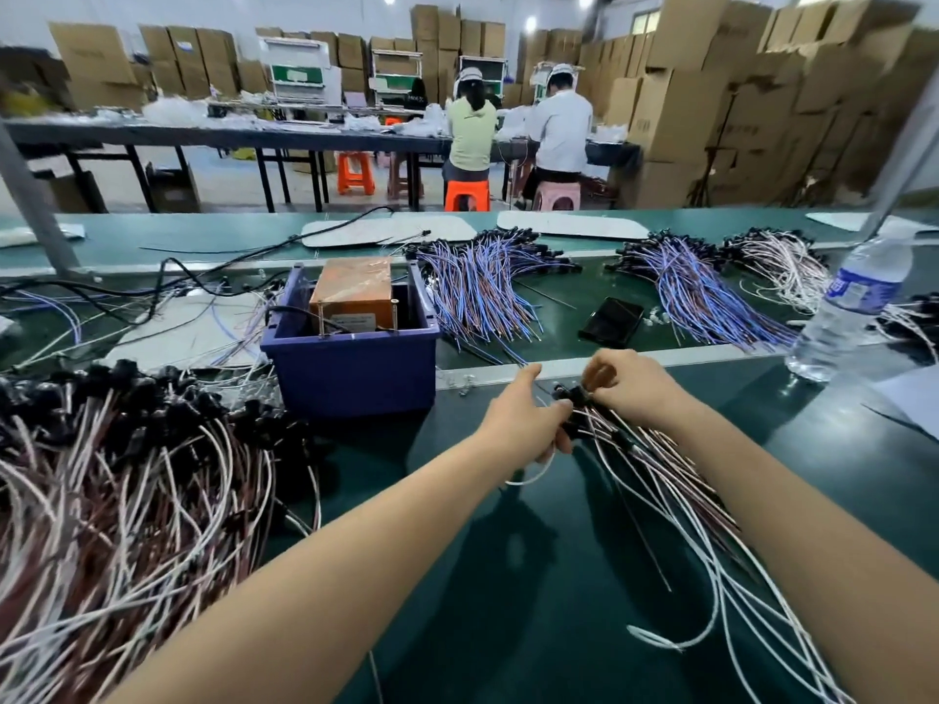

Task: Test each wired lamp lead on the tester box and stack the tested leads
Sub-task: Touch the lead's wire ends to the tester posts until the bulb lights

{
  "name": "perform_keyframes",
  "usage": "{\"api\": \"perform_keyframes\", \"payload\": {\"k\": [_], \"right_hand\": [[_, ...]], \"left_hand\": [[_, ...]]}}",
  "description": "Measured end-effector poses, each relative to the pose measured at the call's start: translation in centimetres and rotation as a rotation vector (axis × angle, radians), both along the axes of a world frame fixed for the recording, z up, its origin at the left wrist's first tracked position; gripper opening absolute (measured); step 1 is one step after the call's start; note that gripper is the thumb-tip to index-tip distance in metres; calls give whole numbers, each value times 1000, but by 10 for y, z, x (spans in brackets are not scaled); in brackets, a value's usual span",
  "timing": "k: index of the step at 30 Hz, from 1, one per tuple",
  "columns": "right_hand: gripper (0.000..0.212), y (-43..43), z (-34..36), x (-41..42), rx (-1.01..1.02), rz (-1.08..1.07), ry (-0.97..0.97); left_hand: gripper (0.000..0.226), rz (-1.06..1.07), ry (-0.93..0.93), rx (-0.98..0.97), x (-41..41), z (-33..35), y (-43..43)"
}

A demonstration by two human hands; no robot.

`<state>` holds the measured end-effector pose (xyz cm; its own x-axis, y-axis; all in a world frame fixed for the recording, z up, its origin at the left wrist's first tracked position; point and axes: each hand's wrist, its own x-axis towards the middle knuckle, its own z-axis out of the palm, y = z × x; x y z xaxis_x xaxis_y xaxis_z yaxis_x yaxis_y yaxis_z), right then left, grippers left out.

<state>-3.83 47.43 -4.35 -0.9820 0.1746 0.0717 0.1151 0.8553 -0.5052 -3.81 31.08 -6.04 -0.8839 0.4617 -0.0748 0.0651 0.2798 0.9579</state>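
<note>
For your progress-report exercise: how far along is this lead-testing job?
Done, it seems: the small fanned stack. In hand: the left hand grips a white lead, the right hand pinches the stack's black ends. To do: probably the big heap beside the tester.

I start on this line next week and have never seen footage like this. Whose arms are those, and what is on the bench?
There is one picture, taken by a camera worn on the worker's head, looking forward and down, so the bare arms are the worker's own. The left hand and right hand together grip the black-capped end of a small bundle of leads, which fans out over the green bench. To the left lies a big pile of similar leads. Behind stands a blue bin holding an orange box, probably the tester. Further right lie blue-wired leads, a phone and a water bottle.
</note>
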Motion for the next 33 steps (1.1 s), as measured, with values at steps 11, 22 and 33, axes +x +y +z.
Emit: {"api": "perform_keyframes", "payload": {"k": [11,22,33], "right_hand": [[63,12,-27,12,296,112,-93],[59,2,-29,9,458,96,21],[59,8,-22,11,344,126,150]], "left_hand": [[51,48,-44,7,-1,-19,-7],[39,34,-53,15,1,-18,-21],[35,27,-29,7,6,-9,-32]]}}
